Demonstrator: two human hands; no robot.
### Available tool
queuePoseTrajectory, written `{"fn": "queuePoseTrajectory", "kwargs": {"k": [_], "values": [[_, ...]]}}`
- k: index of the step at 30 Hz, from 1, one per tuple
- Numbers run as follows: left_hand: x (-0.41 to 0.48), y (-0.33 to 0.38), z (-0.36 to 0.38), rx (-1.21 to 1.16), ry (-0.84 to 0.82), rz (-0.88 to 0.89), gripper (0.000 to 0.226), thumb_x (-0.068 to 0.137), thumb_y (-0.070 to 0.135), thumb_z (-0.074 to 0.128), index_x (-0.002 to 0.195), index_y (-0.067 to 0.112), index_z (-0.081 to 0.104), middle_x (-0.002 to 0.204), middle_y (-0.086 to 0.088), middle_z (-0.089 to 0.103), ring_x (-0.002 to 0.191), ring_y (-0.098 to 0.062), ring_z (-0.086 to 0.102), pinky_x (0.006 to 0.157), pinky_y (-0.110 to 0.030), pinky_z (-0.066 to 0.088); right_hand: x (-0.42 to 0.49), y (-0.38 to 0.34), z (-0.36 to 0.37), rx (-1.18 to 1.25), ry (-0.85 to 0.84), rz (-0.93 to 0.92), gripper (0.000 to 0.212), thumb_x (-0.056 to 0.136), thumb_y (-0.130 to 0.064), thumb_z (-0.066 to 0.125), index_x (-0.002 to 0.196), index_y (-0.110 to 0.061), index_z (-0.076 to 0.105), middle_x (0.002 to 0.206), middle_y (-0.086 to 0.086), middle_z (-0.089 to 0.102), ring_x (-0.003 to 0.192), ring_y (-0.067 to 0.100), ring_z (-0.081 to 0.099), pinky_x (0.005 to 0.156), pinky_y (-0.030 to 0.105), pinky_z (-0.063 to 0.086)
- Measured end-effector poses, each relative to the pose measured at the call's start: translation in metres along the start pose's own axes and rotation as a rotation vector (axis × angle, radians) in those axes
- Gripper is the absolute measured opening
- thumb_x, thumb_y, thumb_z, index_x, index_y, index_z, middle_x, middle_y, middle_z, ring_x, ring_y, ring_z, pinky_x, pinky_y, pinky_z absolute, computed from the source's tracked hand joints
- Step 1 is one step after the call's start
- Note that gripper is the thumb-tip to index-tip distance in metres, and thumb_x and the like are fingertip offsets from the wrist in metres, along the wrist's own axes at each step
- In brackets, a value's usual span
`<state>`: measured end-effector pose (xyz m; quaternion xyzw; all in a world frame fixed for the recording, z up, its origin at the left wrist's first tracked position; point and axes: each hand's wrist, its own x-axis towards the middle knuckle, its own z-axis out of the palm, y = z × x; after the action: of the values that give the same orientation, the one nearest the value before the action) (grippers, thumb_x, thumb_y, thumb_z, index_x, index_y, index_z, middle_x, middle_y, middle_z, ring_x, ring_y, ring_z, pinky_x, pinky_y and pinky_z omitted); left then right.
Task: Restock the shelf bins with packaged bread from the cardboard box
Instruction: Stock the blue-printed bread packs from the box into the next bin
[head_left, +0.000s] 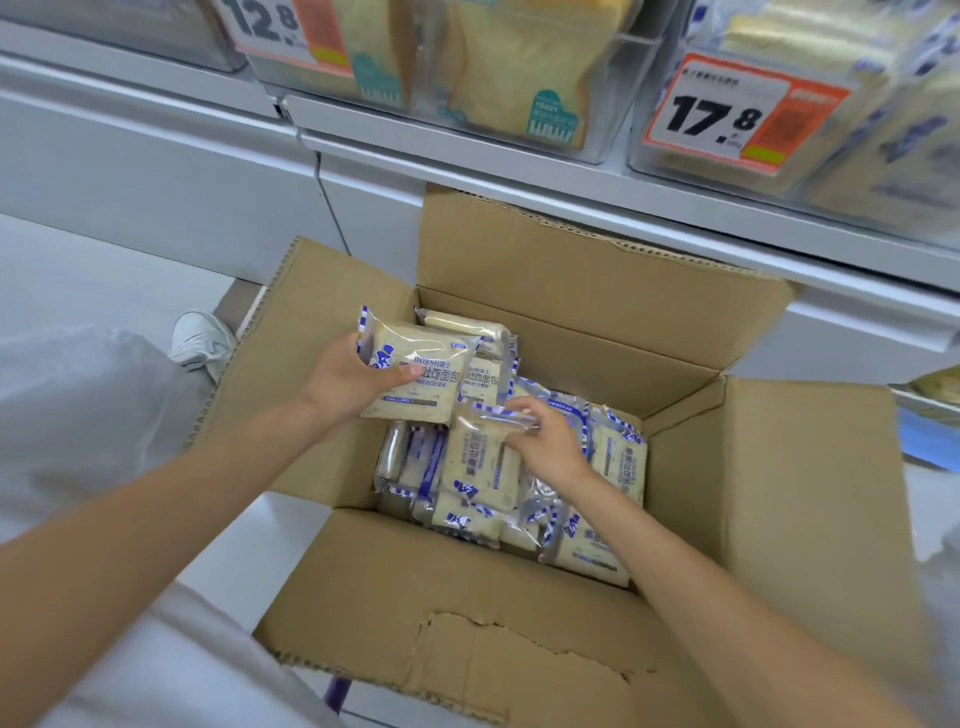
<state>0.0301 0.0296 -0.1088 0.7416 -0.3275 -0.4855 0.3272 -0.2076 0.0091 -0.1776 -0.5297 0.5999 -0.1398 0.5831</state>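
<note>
So I'm crouched over the open brown cardboard box (571, 338) on the floor, right under the grey shelf. My left hand (348, 384) is gripping a clear blue-and-white packet of sliced bread (426, 364), thumb across the printed front and fingers tucked behind, holding it up over the far-left corner of the box. There might be a second packet stacked behind it, can't really tell. My right hand (545, 441) is down in the middle of the box, fingertips pinching the crimped top seal of another bread packet (483, 462) that sits on the pile. That one's long side runs from the seal at my fingers back down toward me, so I'd guess a straight pull up and away should free it without dragging its neighbours, though the packets around it are packed pretty tight and the wrap looks slippery. The box is well stocked, so I reckon I'm nowhere near done. What matters for the next move is that the clear plastic shelf bins (613, 93) are above and beyond the box, and the one that seems to hold matching blue-and-white packs (893, 135) is up to the right past the orange-edged 17.8 price tag (727, 114), so my right hand is the nearer one for it. It's blurry up there, so I'm only guessing they match.
</note>
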Motion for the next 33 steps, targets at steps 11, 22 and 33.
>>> {"fn": "queuePoseTrajectory", "kwargs": {"k": [11,22,33], "values": [[-0.037,0.061,0.073,-0.156,-0.151,0.063,0.095,0.063,0.088,0.056,0.125,0.016,0.055,0.107,0.002,0.066,0.097,-0.018,0.064,0.076,-0.034,0.053,-0.067,-0.065,-0.104,0.770,0.146,-0.010,0.034,0.089,0.011,0.055,0.117,-0.005,0.048,0.112,0.020,0.065,0.094,0.028,0.067,0.085,0.038,0.058],[-0.073,0.165,0.123,0.144,-0.317,0.627,0.034,0.081,0.033,0.078,0.109,0.028,0.059,0.099,0.009,0.070,0.086,-0.006,0.068,0.082,-0.032,0.053,-0.112,-0.130,-0.178,-0.812,0.314,-0.576,0.087,0.079,-0.043,0.074,0.150,-0.025,0.026,0.148,-0.001,0.039,0.141,0.018,0.028,0.120,0.041,0.010],[-0.016,0.354,0.172,0.873,-0.131,1.220,0.078,0.088,0.061,0.055,0.153,0.027,0.027,0.161,-0.001,0.024,0.147,-0.022,0.023,0.118,-0.039,0.022,-0.165,-0.232,-0.333,-0.948,1.052,-0.527,0.056,0.078,-0.041,0.074,0.114,-0.018,0.039,0.094,0.001,0.063,0.077,0.029,0.061,0.058,0.035,0.043]]}}
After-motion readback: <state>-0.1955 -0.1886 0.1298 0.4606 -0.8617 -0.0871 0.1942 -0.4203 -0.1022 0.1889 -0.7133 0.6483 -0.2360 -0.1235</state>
